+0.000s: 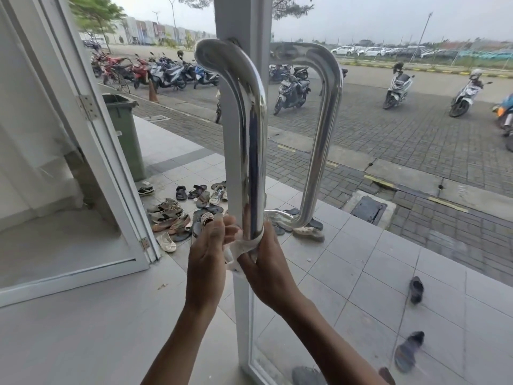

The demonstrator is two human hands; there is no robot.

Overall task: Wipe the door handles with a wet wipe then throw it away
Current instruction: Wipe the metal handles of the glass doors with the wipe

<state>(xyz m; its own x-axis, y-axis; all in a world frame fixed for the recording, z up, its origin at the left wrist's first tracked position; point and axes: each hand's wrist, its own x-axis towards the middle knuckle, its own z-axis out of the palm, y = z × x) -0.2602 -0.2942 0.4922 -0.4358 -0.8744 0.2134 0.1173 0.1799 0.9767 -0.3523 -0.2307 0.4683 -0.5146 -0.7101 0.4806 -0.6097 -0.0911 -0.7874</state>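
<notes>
A shiny chrome door handle runs down the inner side of the white-framed glass door. A matching outer handle shows through the glass. A white wet wipe is wrapped around the inner handle's lower end. My right hand grips the wipe against the handle from the right. My left hand holds the wipe's other end on the left side of the bar.
A green wheeled bin stands outside to the left. An open door leaf is on the left. Several sandals and shoes lie on the tiled porch. Parked motorbikes fill the paved street beyond.
</notes>
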